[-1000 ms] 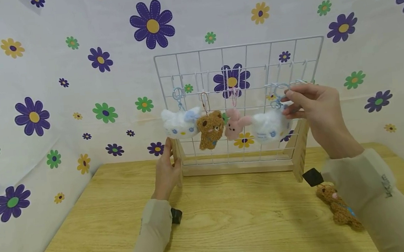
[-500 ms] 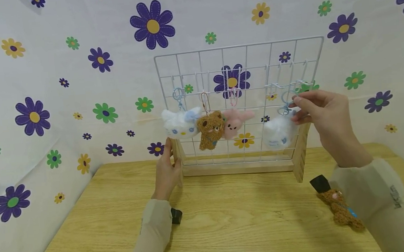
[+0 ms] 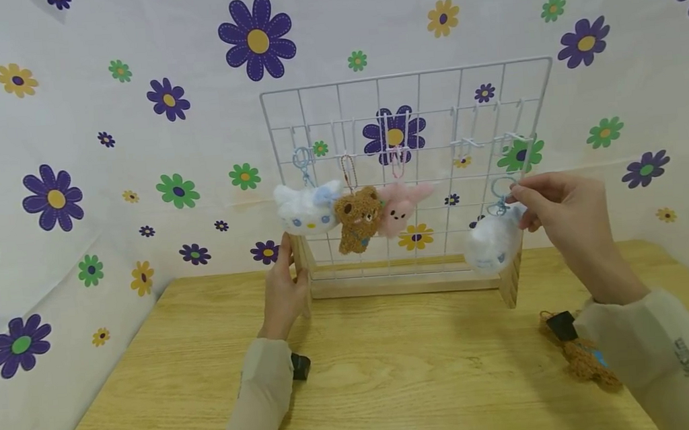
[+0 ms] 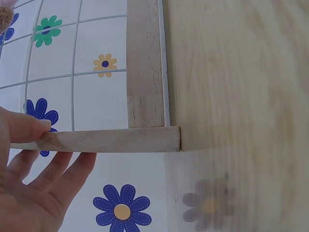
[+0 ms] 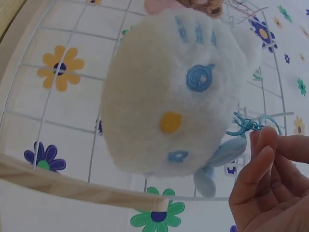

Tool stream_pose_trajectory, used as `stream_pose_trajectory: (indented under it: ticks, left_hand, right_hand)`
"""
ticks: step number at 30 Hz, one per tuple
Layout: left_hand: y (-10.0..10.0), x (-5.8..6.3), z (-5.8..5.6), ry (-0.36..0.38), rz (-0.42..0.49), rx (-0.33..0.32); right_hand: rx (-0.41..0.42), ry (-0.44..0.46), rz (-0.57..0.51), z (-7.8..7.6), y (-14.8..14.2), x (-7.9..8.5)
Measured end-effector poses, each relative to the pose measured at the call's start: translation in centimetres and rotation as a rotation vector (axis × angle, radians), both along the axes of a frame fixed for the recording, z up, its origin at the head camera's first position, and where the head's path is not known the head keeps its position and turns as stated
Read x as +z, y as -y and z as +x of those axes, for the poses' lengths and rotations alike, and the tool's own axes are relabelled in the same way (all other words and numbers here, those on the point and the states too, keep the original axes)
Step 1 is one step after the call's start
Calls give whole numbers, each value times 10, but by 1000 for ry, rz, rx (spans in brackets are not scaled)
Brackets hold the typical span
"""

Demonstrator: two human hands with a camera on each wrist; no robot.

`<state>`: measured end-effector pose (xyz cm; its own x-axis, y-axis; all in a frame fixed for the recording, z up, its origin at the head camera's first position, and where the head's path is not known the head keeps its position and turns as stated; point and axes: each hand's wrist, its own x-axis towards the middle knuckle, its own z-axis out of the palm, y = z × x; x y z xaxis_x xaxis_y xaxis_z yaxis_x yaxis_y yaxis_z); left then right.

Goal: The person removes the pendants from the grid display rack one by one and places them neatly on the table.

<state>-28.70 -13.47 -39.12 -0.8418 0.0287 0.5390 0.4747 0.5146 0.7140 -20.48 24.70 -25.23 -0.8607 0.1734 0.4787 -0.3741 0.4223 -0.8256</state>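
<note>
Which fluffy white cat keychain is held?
The fluffy white cat keychain whose blue ring the right hand pinches; its twin hangs leftmost on the white wire rack.

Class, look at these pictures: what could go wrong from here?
The right hand pinches the white plush by its blue ring, so it might slip free.
The left hand grips the wooden upright of the rack; if that loosened, the rack might shift.
The brown bear on the table lies partly hidden behind the right sleeve, which could brush it.

I see fluffy white plush (image 5: 145, 96), rough-pile hanging bear (image 3: 357, 226), smooth wire grid (image 3: 376, 80), matt wooden stand (image 4: 116, 140), glossy wood-grain tabletop (image 3: 393, 373).
</note>
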Motion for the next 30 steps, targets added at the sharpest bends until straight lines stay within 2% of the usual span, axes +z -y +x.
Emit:
stream_pose_trajectory:
  ticks: [6,15,17,23,30]
  left_hand:
    - [1,0,0,-5,-1,0]
    - [1,0,-2,-36,-14,1]
    - [0,0,-3,-40,-13,0]
    - [1,0,-3,-34,-5,-4]
    - [1,0,-2,-36,-3,-9]
  right_hand:
    - [-46,17,152,2,-5,-6]
    - [-95,24,307,-1,-16,-18]
    - [-65,25,329,-3,-20,-21]
    - [114,8,327,-7,-30,-29]
    - [188,24,354,-9,-37,-38]
